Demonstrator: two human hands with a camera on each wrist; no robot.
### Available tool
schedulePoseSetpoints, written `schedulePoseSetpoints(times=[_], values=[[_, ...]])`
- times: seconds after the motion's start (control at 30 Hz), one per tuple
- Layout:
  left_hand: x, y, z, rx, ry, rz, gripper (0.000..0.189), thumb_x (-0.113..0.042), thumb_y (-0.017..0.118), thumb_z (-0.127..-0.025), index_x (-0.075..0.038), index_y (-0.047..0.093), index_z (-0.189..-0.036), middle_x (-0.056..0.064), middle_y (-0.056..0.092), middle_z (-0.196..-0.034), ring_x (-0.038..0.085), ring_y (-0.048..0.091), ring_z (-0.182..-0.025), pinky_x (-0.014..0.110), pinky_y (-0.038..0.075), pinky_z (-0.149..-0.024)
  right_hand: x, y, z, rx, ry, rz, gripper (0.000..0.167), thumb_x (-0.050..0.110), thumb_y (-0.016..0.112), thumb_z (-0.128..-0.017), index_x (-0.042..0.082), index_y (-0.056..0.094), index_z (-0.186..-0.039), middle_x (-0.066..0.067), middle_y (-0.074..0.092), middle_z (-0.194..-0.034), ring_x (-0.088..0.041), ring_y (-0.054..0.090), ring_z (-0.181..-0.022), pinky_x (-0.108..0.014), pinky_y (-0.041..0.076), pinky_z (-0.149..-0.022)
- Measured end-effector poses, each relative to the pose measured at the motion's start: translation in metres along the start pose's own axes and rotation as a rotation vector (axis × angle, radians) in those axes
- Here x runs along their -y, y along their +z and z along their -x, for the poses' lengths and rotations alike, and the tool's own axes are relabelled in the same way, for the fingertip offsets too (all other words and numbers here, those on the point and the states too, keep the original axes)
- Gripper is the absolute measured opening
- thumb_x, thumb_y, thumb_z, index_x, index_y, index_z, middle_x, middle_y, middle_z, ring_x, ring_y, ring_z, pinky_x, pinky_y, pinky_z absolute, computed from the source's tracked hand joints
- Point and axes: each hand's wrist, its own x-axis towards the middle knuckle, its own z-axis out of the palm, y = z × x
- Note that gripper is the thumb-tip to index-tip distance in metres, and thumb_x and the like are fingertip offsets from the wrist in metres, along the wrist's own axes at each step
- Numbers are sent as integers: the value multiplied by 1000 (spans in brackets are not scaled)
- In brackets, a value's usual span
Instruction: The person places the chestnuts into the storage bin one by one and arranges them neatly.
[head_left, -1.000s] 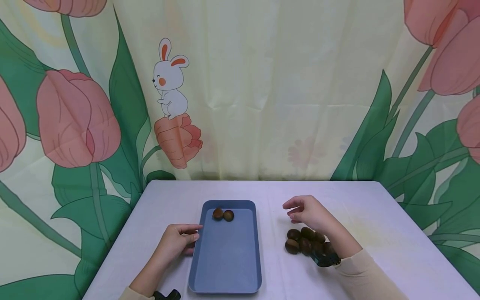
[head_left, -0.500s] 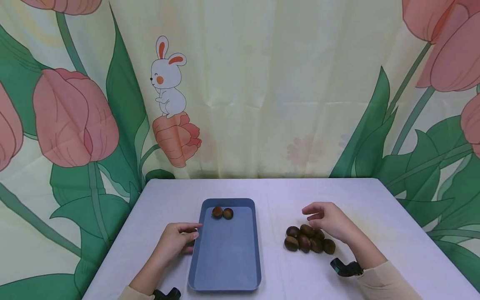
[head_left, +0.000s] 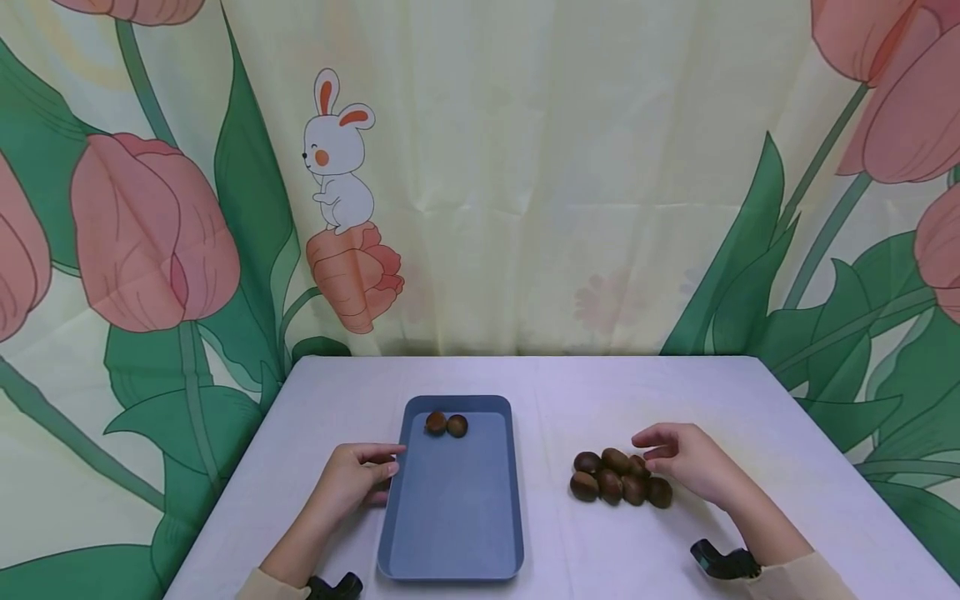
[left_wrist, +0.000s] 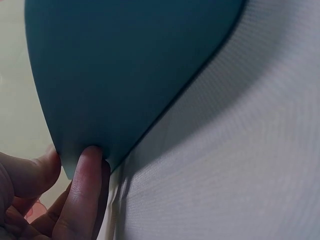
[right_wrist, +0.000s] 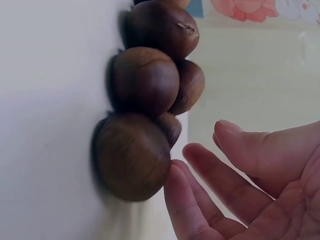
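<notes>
– What do I have on the left side from out here?
– In the head view I see the left hand [head_left: 352,482] at the near-side flank of the blue tray [head_left: 450,533], on its left rim. My left wrist view puts the thumb [left_wrist: 32,172] at the rim and a finger [left_wrist: 82,192] against the outer wall, so I read it as pinching the edge.
– And inside the tray?
– Two brown chestnuts [head_left: 436,423], side by side near the far end. The tray lies flat on the white table [head_left: 555,517], lengthwise away from me.
– Now the right hand [head_left: 690,458]?
– I have it at the right back of the chestnut cluster [head_left: 610,486], thumb and fingers apart. From the right wrist view, one fingertip is right by the end chestnut [right_wrist: 132,157]; I cannot tell whether they touch.
– How does that cluster sit?
– On the table to the right of the tray, well apart from it. I count three at the back and four in front, packed close.
– Anything behind?
– A pale curtain [head_left: 480,167] printed with pink tulips [head_left: 153,233] and a white rabbit [head_left: 341,158] standing on a carrot [head_left: 348,275]
</notes>
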Motion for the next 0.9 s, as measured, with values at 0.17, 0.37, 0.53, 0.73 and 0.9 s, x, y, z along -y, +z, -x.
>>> schedulePoseSetpoints(times=[0.17, 0.37, 0.53, 0.73, 0.9], values=[[0, 1, -1, 2, -4, -2, 28, -1, 76, -97, -8, 81, -124, 15, 77, -117, 18, 76, -85, 37, 69, -69, -8, -2, 5, -2, 25, 10, 36, -2, 75, -94, -1, 71, -130, -20, 74, -130, -32, 74, -114, -45, 66, -92], [1, 1, -1, 3, -5, -1, 29, -1, 76, -97, -8, 81, -125, 16, 76, -118, 18, 76, -85, 38, 69, -69, -18, -4, 10, 7, 30, 10, 39, -3, 77, -92, -4, 70, -130, -23, 73, -130, -35, 74, -114, -44, 67, -91], [1, 0, -1, 4, -10, 5, 29, -1, 76, -97, -8, 81, -125, 16, 76, -117, 18, 76, -84, 37, 69, -69, -26, -3, 13, 3, 73, 31, 39, -4, 79, -89, -1, 72, -128, -17, 75, -126, -29, 74, -110, -42, 66, -89], [1, 0, -1, 3, -11, 7, 28, -1, 76, -97, -8, 81, -124, 16, 76, -117, 18, 75, -84, 37, 69, -69, -30, 0, 16, 2, 94, 16, 39, -5, 80, -87, -2, 73, -125, -14, 76, -121, -24, 71, -105, -35, 66, -81], [0, 0, 0, 3, -14, 5, 29, 0, 75, -97, -8, 81, -124, 16, 76, -116, 18, 75, -83, 38, 69, -69, -33, 2, 16, -1, 96, 13, 37, -5, 80, -87, -1, 74, -123, -12, 76, -116, -22, 69, -101, -31, 63, -76]])
